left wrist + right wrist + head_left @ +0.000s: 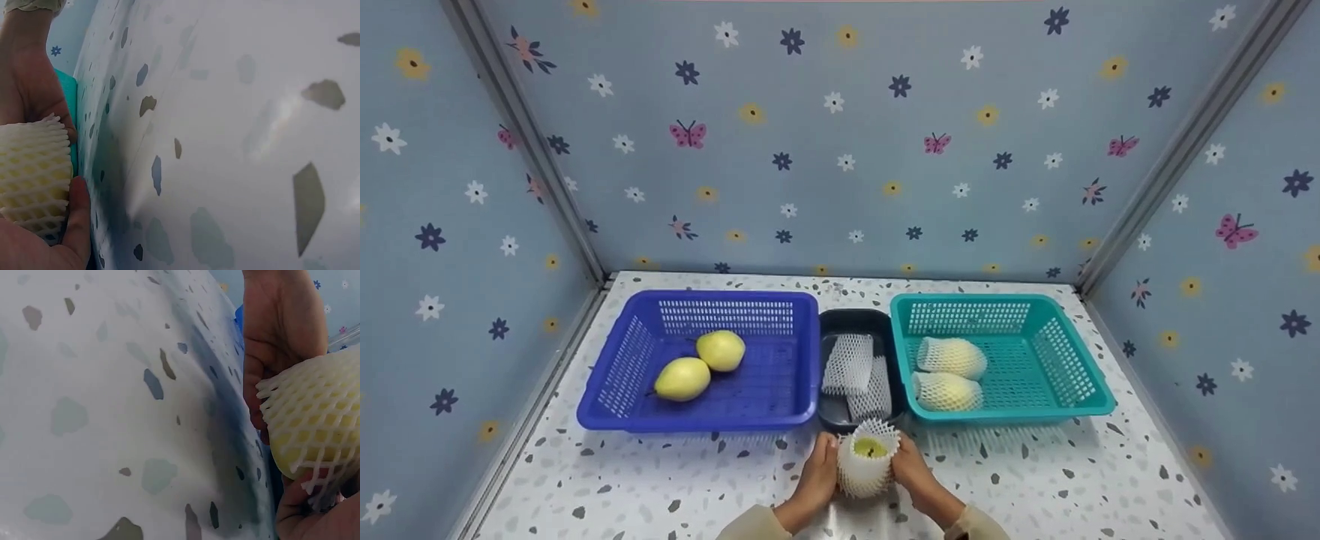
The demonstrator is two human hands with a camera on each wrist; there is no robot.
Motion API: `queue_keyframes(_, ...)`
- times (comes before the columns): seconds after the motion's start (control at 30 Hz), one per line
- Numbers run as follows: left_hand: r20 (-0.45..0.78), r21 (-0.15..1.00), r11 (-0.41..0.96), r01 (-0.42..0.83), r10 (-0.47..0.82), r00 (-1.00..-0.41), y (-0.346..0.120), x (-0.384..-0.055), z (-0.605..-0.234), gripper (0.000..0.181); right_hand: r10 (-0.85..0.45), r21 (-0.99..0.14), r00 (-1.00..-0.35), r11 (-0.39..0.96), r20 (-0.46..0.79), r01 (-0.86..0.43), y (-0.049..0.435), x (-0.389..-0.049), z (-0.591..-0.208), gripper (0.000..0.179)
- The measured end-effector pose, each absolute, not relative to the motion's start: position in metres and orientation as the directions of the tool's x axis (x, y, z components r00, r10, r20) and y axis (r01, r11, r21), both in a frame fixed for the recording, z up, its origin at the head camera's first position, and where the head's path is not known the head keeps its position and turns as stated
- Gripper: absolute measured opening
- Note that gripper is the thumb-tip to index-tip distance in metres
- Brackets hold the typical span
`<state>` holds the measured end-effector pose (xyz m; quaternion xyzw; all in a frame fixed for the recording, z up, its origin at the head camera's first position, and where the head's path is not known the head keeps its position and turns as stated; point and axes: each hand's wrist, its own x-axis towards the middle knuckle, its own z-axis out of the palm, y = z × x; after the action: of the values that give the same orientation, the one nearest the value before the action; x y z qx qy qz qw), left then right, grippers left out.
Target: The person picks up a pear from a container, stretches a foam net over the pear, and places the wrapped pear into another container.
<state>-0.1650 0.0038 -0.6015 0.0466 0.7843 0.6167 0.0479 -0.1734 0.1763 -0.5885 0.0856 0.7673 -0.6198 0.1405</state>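
Observation:
A yellow pear (870,448) stands inside a white foam net sleeve (861,477) near the table's front, its stem end showing through the net's open top. My left hand (817,474) grips the sleeved pear from the left. From the right my right hand (916,474) holds it, fingers at the net's edge. In the left wrist view the net (34,174) covers the fruit between both hands. Bare pear skin (284,453) shows below the net's edge in the right wrist view, beside the right thumb and fingers (292,509).
A blue basket (697,424) at left contains two bare pears (682,379). Inside the teal basket (1012,412) at right lie two net-covered pears (952,358). Between them, a black tray (832,412) has flat foam nets (847,364). Flowered panels (840,135) enclose the speckled table (660,480).

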Motion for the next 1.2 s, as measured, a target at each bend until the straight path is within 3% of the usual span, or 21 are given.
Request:
queue_keyframes(0.1,-0.014,0.98,0.198,0.005,0.095,-0.995,0.007,-0.165,-0.601,0.014,-0.055,-0.935,-0.953,0.218,-0.297,0.279,0.177,-0.17,-0.583,0.047)
queue_keyframes(0.4,-0.003,0.987,0.161,0.001,0.026,-1.0,0.009,-0.165,-0.602,0.012,-0.093,-0.906,-0.903,0.089,-0.42,0.413,0.174,-0.17,-0.575,0.034)
queue_keyframes(0.57,-0.026,0.995,0.102,-0.024,0.012,-1.0,0.01,-0.165,-0.601,0.013,-0.118,-0.927,-0.921,-0.006,-0.371,0.374,0.172,-0.17,-0.574,0.023)
queue_keyframes(1.2,0.018,0.998,0.069,0.006,-0.165,-0.986,0.022,-0.172,-0.603,0.009,0.02,-0.971,-0.973,-0.061,-0.231,0.23,0.164,-0.177,-0.585,0.021)
